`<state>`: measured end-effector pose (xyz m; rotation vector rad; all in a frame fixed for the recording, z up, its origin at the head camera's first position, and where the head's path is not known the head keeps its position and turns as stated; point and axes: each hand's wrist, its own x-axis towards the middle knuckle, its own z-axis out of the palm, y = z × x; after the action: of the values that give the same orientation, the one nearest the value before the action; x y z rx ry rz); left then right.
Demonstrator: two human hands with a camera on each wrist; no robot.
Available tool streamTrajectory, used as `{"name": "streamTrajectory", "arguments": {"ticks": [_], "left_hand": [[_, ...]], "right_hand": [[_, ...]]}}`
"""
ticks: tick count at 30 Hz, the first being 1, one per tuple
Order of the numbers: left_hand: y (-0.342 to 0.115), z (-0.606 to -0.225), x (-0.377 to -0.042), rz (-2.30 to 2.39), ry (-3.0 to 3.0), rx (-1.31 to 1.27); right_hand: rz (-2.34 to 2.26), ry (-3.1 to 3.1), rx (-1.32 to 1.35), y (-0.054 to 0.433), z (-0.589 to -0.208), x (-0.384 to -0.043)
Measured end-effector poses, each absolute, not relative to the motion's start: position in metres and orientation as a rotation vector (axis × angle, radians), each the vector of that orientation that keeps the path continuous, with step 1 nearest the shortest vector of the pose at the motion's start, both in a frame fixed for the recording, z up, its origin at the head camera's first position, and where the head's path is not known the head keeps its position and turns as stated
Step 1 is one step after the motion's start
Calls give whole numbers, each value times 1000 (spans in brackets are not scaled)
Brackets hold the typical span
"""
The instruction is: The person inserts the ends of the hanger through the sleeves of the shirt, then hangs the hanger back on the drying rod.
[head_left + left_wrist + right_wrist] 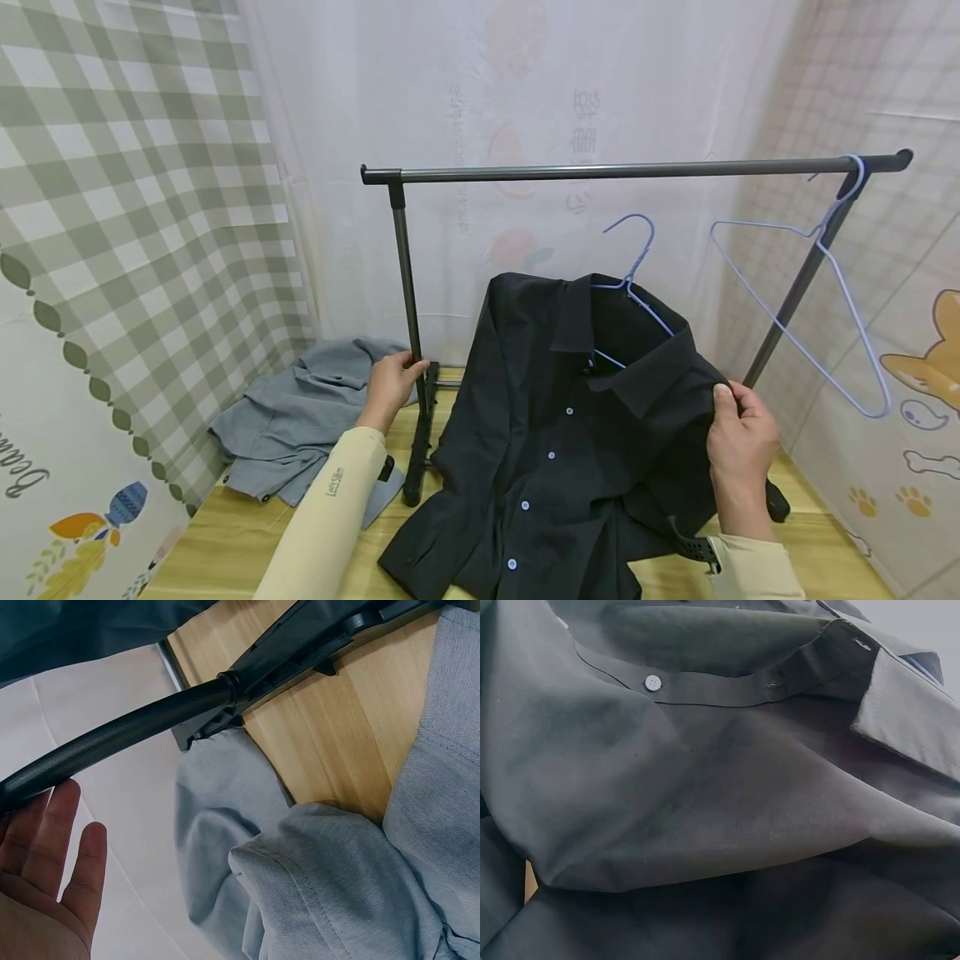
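Observation:
A black button-up shirt (555, 433) hangs on a blue wire hanger (637, 258), whose hook stands up free below the rail. My right hand (744, 450) pinches the shirt's shoulder, thumb in front. The right wrist view shows the shirt front (705, 780) and a white button (653, 682); that hand is out of sight there. My left hand (392, 385) holds the left post (408, 283) of the black clothes rack low down. In the left wrist view its fingers (56, 832) reach up to the post (120, 727); its thumb is hidden.
A crumpled grey garment (300, 417) lies on the wooden table (442, 417) left of the rack foot. The rack's rail (600, 172) spans above. An unloaded blue hanger (817, 242) hangs at its right end. Curtains (135, 167) enclose the space.

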<state>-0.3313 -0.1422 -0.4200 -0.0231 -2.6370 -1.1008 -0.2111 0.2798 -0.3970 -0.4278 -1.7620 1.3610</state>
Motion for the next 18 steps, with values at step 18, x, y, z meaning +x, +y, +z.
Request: {"name": "streamTrajectory", "arguments": {"ticks": [18], "left_hand": [[-142,-421,-334,-1064,-2640,-10]], "right_hand": [[1346,-1743,-396,277,-390,-205]]}}
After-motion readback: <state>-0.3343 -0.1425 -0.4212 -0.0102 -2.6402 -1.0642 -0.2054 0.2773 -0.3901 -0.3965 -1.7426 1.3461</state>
